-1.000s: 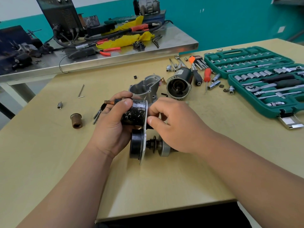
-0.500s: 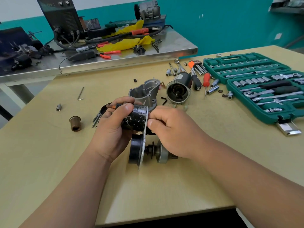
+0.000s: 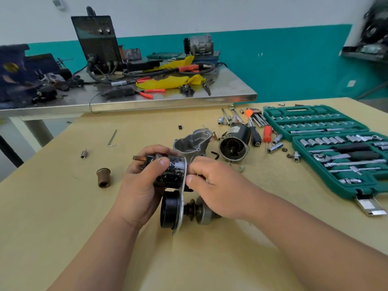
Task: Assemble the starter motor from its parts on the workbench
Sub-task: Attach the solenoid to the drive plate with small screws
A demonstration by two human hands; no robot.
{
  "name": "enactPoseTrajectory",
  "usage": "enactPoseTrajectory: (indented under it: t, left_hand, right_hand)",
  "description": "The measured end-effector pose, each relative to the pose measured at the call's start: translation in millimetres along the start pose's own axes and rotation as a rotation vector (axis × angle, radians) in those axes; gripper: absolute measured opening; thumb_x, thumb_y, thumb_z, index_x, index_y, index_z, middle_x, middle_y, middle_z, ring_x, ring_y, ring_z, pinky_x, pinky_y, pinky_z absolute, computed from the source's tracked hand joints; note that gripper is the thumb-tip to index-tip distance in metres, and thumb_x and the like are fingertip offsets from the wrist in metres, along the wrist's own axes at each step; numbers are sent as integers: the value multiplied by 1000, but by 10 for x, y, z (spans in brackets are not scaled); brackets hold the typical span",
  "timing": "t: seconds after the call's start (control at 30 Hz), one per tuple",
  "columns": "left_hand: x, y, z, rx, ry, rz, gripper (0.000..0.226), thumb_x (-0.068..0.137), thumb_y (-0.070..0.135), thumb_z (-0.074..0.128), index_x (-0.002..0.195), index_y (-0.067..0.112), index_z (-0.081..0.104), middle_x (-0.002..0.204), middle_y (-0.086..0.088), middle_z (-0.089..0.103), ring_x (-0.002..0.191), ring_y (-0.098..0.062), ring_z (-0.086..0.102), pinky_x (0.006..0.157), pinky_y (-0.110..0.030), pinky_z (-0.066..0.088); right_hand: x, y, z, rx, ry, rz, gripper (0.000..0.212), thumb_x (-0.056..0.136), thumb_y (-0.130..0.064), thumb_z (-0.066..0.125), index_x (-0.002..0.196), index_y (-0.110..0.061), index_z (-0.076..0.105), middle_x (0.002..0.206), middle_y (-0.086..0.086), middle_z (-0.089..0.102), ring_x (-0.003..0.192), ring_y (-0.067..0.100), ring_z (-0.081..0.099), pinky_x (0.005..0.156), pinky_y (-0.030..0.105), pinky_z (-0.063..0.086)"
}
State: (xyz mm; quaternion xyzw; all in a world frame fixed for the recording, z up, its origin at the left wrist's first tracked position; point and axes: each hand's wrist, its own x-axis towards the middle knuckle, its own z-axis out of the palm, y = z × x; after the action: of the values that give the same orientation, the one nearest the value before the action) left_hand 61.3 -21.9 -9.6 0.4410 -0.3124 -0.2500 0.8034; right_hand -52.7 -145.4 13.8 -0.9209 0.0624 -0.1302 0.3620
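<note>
My left hand's (image 3: 142, 185) fingers wrap round the black solenoid (image 3: 174, 171), thumb on top, near the middle of the worktop (image 3: 63, 206). My right hand's (image 3: 218, 190) fingers pinch the metal plate (image 3: 184, 181) at the solenoid's right end. Lower on that plate sit a black drum (image 3: 170, 211) and the drive gear (image 3: 199, 208), partly under my right palm. The grey housing (image 3: 192, 142) and motor body (image 3: 235, 143) lie toward the far edge, and the socket case (image 3: 336, 143) is at the right edge.

We lift our view, so the starter assembly (image 3: 172, 173), our left hand (image 3: 141, 186) and our right hand (image 3: 221, 193) now sit lower in frame and more wall (image 3: 231, 15) shows above the back desk (image 3: 227, 90).
</note>
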Motion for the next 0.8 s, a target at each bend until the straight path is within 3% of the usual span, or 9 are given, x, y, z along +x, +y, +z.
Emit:
enactPoseTrajectory:
  t: [0.07, 0.13, 0.2, 0.27, 0.33, 0.47, 0.57, 0.67, 0.8]
  left_hand:
    - [33, 11, -37, -3, 21, 0, 20, 75, 8, 58, 78, 23, 70, 91, -6, 72, 82, -27, 69, 65, -39, 58]
    - [65, 15, -63, 1, 52, -17, 18, 75, 9, 59, 79, 23, 70, 90, -7, 71, 84, -31, 68, 65, -41, 58]
    - [88, 7, -83, 3, 75, -29, 17, 75, 9, 59, 79, 22, 69, 90, -7, 70, 86, -34, 66, 66, -41, 56]
    - [102, -3, -95, -9, 90, -41, 16, 75, 11, 60, 79, 23, 70, 89, -7, 70, 88, -36, 64, 66, -40, 56]
    - [114, -13, -110, -21, 103, -53, 16, 74, 13, 61, 79, 24, 71, 89, -7, 70, 90, -38, 64, 66, -40, 56]
    - [144, -54, -145, -25, 140, -67, 15, 75, 13, 62, 79, 24, 72, 90, -8, 70, 96, -42, 60, 71, -44, 53]
    - [164, -65, -144, -31, 150, -72, 15, 73, 13, 63, 79, 24, 72, 90, -9, 70, 96, -43, 58, 77, -49, 49]
    - [157, -73, -149, -24, 153, -77, 15, 69, 15, 69, 80, 24, 72, 91, -9, 70, 96, -42, 59, 80, -54, 47]
    - [149, -79, -150, -25, 169, -83, 14, 73, 16, 64, 80, 25, 72, 90, -8, 70, 94, -42, 62, 76, -51, 50]
  right_hand:
    - [221, 133, -229, -84, 37, 64, 35, 89, -56, 38, 81, -29, 58, 83, -12, 57, 72, 2, 55, 64, 30, 45]
    - [529, 392, -523, -238, 295, 235, 46, 88, -62, 43, 112, -25, 59, 111, -5, 62, 91, 1, 58, 75, 34, 49]
    - [784, 630, -703, -353, 352, 557, 80, 85, -67, 47, 144, -15, 32, 148, 12, 35, 129, 28, 44, 101, 44, 40]
    - [939, 793, -694, -270, 237, 771, 96, 83, -66, 53, 152, -15, 11, 157, 14, 13, 137, 37, 31, 105, 44, 34]
    - [1026, 914, -699, -202, 212, 796, 88, 83, -51, 60, 149, -13, 17, 150, 15, 27, 125, 36, 43, 92, 40, 41]
    - [833, 1020, -983, -95, 191, 777, 43, 83, -32, 63, 120, -18, 45, 96, 7, 55, 81, 22, 56, 58, 31, 44]
    - [597, 1088, -1183, -182, 194, 807, 16, 89, -19, 55, 104, -16, 55, 94, 10, 57, 82, 24, 58, 59, 35, 51]
    - [505, 1112, -1177, -364, 229, 757, 26, 94, -12, 42, 106, -2, 62, 103, 19, 62, 82, 24, 58, 63, 32, 46]
    - [520, 1167, -928, -384, 339, 742, 56, 90, -44, 54, 133, -11, 44, 123, 14, 54, 86, 23, 51, 71, 31, 43]
